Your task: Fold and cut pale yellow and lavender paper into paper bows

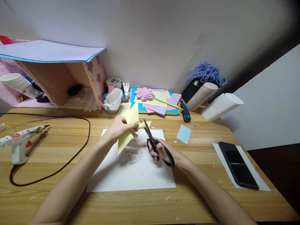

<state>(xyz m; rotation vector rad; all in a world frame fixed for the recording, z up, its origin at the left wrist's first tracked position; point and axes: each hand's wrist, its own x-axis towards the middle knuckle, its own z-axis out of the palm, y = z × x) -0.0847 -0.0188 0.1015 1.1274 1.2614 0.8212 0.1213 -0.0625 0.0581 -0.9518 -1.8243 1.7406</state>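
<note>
My left hand point(123, 127) pinches a pale yellow piece of paper point(133, 115), folded or cut into several pointed parts, above a white sheet point(131, 178). Black-handled scissors point(150, 132) are in my right hand point(161, 151), its fingers through the handle loops. Their blades stand a little apart and point up and left, beside a narrow yellow tip sticking out from my left hand. I cannot tell whether the blades touch the paper. Reddish and blue specks mark the white sheet beneath.
A glue gun point(20, 142) with a black cable lies left. Behind are a cardboard box point(92, 81), a tub point(112, 100), a pink paper flower point(144, 93) on coloured papers and a blue cutter point(185, 112). At right are a light-blue paper piece point(184, 134) and a phone point(237, 165).
</note>
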